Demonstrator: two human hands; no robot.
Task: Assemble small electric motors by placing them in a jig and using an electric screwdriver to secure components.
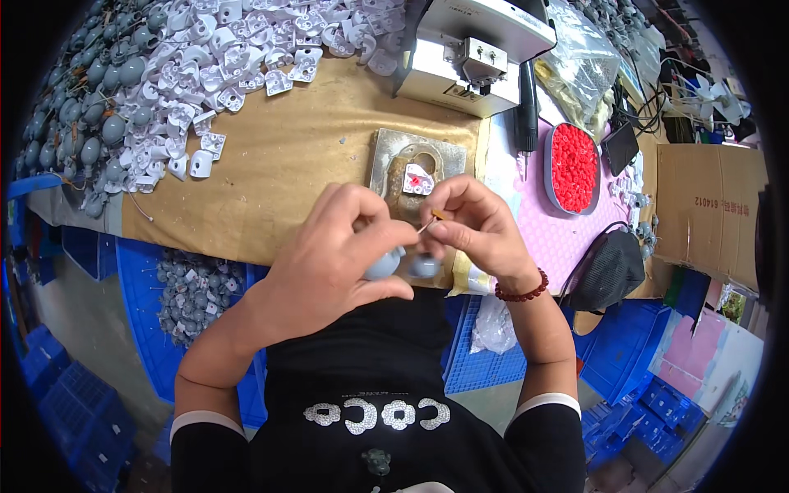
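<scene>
My left hand is closed round a grey ball-shaped part, its fingers covering much of it. My right hand pinches a thin wire with a small orange-brown end between thumb and forefinger. A second grey rounded part shows below the right fingers; whether it joins the wire cannot be seen. Just beyond my hands, a metal fixture lies on the table, partly hidden by them. In its recess sits a white plastic piece with a small red part in it.
White plastic pieces and grey ball-shaped parts are heaped at the far left. A boxy machine stands behind the fixture, beside a black electric screwdriver. At right are a tray of red parts, a black mesh pouch and a carton.
</scene>
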